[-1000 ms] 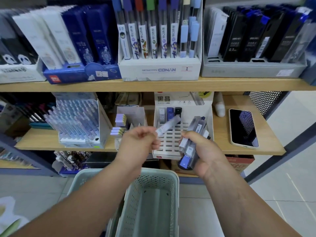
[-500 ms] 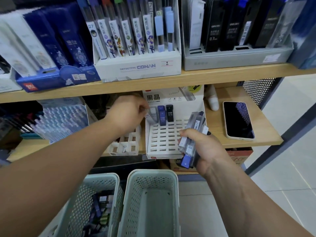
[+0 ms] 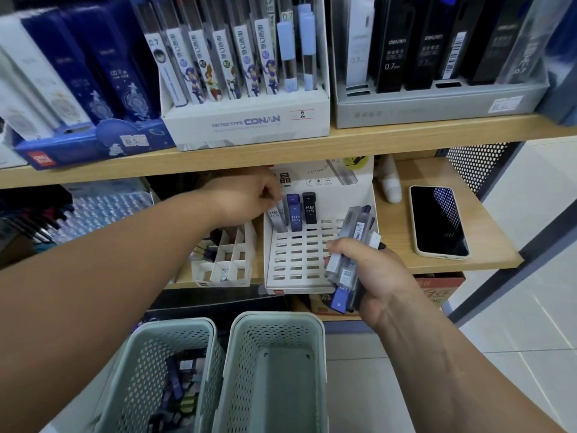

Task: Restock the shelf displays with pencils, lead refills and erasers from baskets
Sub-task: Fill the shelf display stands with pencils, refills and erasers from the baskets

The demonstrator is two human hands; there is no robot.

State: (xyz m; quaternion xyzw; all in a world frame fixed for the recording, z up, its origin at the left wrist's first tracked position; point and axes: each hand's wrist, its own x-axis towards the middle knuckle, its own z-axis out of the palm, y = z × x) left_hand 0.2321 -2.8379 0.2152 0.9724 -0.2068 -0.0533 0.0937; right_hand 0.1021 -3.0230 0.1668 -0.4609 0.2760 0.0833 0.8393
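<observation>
Lead refills: a bunch of cases clenched in my R hand, fingers wrapped round them, just in front of the white slotted rack on the lower shelf. Rack's back row holds 3 upright: grey refill, blue refill, black refill, all marked HB 0.5. L hand fingers pinch the grey one's top. Divider box sits just left of rack w/ a few small items. Below, left basket holds mixed stock, right basket touching beside it.

A stationery shop: wooden shelves of boxed lead refill displays with price tags.
</observation>
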